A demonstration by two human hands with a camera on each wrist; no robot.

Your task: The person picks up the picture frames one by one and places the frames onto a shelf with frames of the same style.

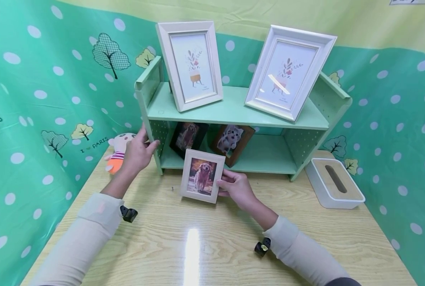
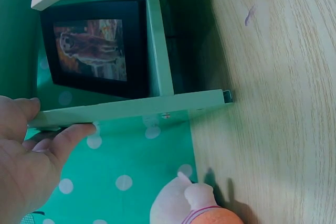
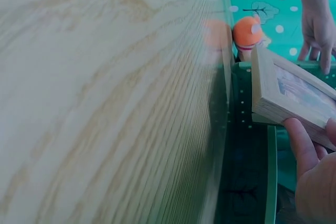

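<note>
In the head view my right hand [image 1: 238, 187] holds a small pale-wood photo frame [image 1: 202, 176] by its right edge, thumb in front. The frame shows a golden dog and tilts slightly, in front of the lower tier of a green two-tier shelf [image 1: 233, 101]. My left hand [image 1: 138, 150] grips the shelf's left side panel [image 2: 131, 107], thumb on one face and fingers on the other. Inside the lower tier lean a black photo frame [image 1: 189, 138] with a dog picture and a brown photo frame [image 1: 246, 143] with a cat picture.
Two larger white frames [image 1: 194, 65] with plant prints lean on the top tier. A plush toy [image 1: 116, 157] sits left of the shelf. A white tissue box with a wooden lid [image 1: 326, 190] stands on the right. Dotted green cloth [image 1: 37, 159] hangs around the wooden table [image 1: 155, 246].
</note>
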